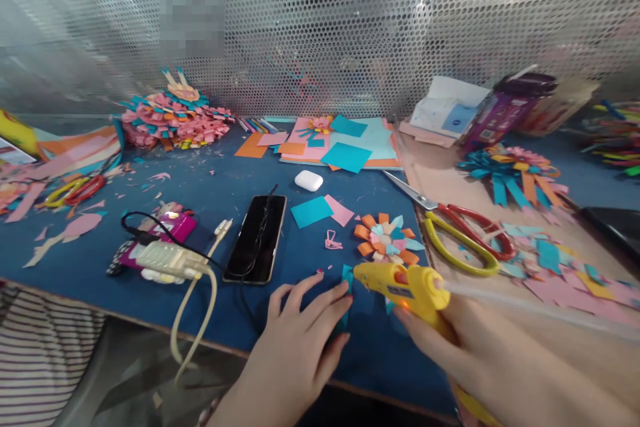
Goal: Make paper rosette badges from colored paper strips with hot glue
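In my right hand [480, 347] is a yellow glue gun [407, 283], its nozzle pointing left and an orange light glowing on its side. A long translucent glue stick [520, 303] trails out of its back. The nozzle tip is close above a narrow blue paper strip [347, 277] on the table. My left hand [300, 333] lies flat, fingers stretched out, with fingertips against the strip's left side. Just beyond the gun lies a paper flower [385, 240] of orange, blue and cream petals. Another bit of blue paper is partly hidden under the gun.
Scissors [440, 210] with red and yellow handles lie right of the flower. A phone [257, 237], a white earbud case [309, 180] and a power strip [165, 260] with cables sit left. Paper sheets [347, 157], a paper-flower heap [175, 117] and a perforated metal panel [320, 27] are behind.
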Available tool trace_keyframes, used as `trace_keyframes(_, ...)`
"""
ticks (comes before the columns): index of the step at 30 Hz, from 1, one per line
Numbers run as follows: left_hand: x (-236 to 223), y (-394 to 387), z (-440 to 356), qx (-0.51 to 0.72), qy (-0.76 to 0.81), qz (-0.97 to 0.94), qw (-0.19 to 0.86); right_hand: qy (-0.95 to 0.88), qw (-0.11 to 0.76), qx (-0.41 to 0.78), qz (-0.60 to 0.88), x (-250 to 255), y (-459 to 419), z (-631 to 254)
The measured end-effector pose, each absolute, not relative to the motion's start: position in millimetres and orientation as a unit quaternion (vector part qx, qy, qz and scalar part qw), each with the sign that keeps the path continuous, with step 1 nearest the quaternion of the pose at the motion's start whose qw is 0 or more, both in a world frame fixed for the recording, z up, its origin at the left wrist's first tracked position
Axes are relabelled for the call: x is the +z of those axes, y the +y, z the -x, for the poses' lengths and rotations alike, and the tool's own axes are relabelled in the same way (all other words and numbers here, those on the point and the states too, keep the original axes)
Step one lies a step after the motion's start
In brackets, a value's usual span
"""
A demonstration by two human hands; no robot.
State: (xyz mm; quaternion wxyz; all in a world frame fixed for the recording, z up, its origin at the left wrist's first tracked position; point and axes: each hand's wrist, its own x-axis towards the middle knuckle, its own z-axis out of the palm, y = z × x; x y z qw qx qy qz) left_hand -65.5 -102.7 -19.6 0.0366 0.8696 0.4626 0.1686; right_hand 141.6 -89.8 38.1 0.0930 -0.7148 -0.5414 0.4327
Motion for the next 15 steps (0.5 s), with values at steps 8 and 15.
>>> trace_keyframes(8,-23,-107,60,0.204,0.471,-0.858,0.018,-0.647,0.153,0.339,0.666,39,-82,-146)
trace_keyframes(15,-20,-110,56,0.210,0.486,-0.848,0.025,-0.741,0.075,0.270,0.611,56,-53,-153)
